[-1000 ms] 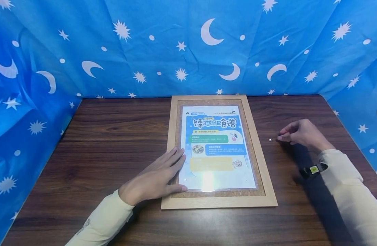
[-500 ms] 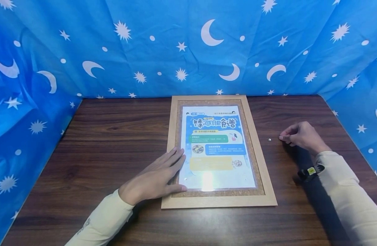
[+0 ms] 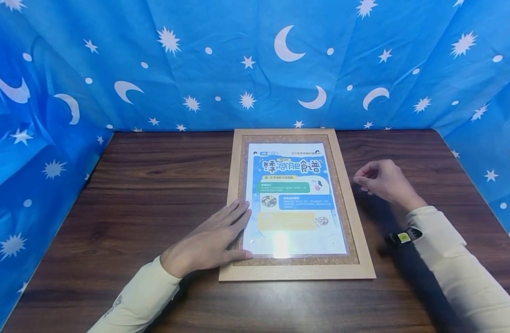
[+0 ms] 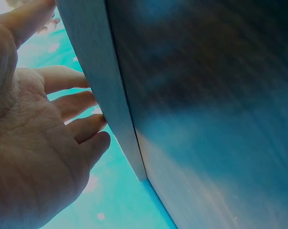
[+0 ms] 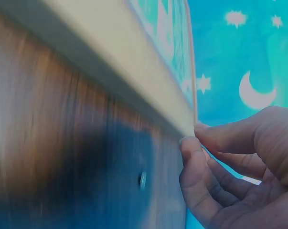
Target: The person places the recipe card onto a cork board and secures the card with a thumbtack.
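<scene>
A cork board with a pale wooden frame (image 3: pixel 296 274) lies on the table. On it is a blue-and-white printed sheet (image 3: pixel 296 203), with a dark tack at each top corner. My left hand (image 3: pixel 211 238) rests spread over the frame's left side, thumb and fingertips on the sheet's edge. Right of the board, my right hand (image 3: pixel 384 182) is held with thumb and forefinger tips together. What seems a thumbtack is pinched there, mostly hidden by the fingertips. Another small silvery thumbtack (image 5: pixel 143 180) lies on the table in the right wrist view.
The table (image 3: pixel 155 185) has a dark wood-grain top. A blue cloth (image 3: pixel 221 60) with white moons and stars hangs behind it and at both sides. Glare covers the lower part of the sheet.
My right hand has shifted left, closer to the frame, over the place where the loose thumbtack showed in the earlier head frames. The left hand has stayed on the board.
</scene>
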`<move>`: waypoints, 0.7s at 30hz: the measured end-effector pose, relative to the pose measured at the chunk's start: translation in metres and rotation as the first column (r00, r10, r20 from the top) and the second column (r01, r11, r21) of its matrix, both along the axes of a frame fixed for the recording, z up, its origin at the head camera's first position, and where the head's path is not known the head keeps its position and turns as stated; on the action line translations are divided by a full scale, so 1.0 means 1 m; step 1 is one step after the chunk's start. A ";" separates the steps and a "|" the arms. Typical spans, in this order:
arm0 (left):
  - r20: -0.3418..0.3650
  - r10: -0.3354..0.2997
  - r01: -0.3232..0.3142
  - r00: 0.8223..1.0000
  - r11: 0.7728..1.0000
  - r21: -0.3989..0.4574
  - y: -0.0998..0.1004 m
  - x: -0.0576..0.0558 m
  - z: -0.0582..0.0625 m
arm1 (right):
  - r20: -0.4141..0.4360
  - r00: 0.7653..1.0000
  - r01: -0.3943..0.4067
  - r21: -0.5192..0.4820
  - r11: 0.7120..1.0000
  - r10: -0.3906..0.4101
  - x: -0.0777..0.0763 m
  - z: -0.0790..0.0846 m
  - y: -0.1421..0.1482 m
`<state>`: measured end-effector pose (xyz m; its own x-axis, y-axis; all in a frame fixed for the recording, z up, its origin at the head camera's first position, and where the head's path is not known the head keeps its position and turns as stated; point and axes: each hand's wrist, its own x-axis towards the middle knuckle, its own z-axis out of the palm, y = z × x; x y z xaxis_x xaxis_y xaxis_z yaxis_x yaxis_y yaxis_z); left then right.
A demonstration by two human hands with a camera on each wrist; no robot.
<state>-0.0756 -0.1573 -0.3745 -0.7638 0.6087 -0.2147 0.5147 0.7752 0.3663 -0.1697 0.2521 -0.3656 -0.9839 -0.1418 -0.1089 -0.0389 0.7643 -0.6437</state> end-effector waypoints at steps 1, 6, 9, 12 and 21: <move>0.000 0.001 -0.001 1.000 1.000 -0.001 0.000 0.000 0.000 | -0.006 1.000 -0.010 -0.005 1.000 0.010 0.001 0.001 -0.005; -0.001 0.006 -0.006 1.000 1.000 -0.004 0.000 0.001 -0.001 | -0.021 0.998 -0.052 -0.041 0.998 0.051 0.004 0.004 -0.032; -0.002 0.007 -0.007 1.000 1.000 -0.006 0.000 0.001 -0.001 | -0.004 0.997 -0.071 -0.065 0.995 0.071 0.005 0.004 -0.048; -0.006 0.004 -0.004 1.000 1.000 -0.012 0.000 0.002 -0.001 | 0.014 0.994 -0.106 -0.075 0.992 0.107 0.008 0.002 -0.066; -0.022 -0.013 0.012 1.000 1.000 -0.025 0.000 0.002 -0.002 | 0.009 0.971 -0.238 -0.078 0.968 0.240 0.020 -0.005 -0.108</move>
